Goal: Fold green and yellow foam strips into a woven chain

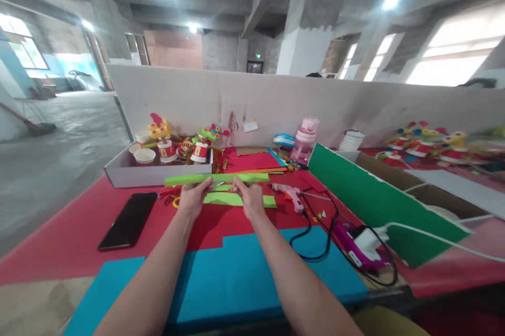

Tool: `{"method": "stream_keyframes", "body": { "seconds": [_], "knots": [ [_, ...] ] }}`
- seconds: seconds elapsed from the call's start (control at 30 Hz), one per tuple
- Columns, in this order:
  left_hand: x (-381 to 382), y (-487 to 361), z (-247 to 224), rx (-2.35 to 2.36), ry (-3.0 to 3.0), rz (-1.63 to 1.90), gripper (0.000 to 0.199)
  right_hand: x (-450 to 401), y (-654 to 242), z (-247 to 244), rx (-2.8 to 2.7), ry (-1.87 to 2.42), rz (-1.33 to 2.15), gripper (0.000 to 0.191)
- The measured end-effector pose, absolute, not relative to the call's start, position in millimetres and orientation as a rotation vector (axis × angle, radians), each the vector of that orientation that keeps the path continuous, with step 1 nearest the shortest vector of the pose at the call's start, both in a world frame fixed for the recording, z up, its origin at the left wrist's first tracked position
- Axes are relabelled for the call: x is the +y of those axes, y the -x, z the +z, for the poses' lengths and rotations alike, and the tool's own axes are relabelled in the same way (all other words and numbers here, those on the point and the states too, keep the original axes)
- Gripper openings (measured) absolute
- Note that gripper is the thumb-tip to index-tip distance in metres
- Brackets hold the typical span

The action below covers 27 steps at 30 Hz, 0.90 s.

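A long lime-green paper strip (179, 180) is stretched level between my hands, above the red table covering. My left hand (193, 196) pinches it left of the middle, and my right hand (248, 195) pinches it a little farther right. Below it, another green paper strip (240, 199) lies flat on the table. Scissors with yellow handles (176, 202) lie partly hidden by my left hand. To the right of my right hand rests a pink hot glue gun (291, 195) with its black cord.
A black phone (128, 220) lies at left. Behind it, a white box lid (158, 175) holds paper cups and paper-cup figures. Blue sheets (236, 278) cover the near edge. A green-sided box (374, 204) and a purple power strip (361, 246) with cords stand at right.
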<state>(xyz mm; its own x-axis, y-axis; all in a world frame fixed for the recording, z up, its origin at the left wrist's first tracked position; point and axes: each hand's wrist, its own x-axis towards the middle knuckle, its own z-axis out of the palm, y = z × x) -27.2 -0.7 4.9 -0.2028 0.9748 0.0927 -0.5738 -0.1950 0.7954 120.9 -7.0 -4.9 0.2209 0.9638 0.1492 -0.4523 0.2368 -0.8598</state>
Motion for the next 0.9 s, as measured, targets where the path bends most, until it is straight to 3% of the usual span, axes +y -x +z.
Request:
{"method": "stream_keyframes", "body": {
  "seconds": [0.2, 0.3, 0.5, 0.7, 0.9],
  "knots": [
    [-3, 25, 2, 0.766, -0.857, 1.527, 0.035, -8, -114, -8, -0.899, 0.782, 1.167, 0.03],
    [-1, 28, 3, 0.777, -0.832, 1.614, 0.036, -7, -120, -3, -0.936, 0.764, 1.123, 0.028],
    [7, 50, 8, 0.808, -0.789, 1.748, 0.035, -8, -156, 14, -1.035, 0.749, 0.98, 0.061],
    [4, 55, 12, 0.766, -0.851, 1.736, 0.032, -11, -162, 12, -1.248, 0.786, 1.01, 0.026],
    [2, 52, 13, 0.808, -0.837, 1.709, 0.033, -10, -159, 9, -1.257, 0.867, 0.905, 0.027]
  ]
}}
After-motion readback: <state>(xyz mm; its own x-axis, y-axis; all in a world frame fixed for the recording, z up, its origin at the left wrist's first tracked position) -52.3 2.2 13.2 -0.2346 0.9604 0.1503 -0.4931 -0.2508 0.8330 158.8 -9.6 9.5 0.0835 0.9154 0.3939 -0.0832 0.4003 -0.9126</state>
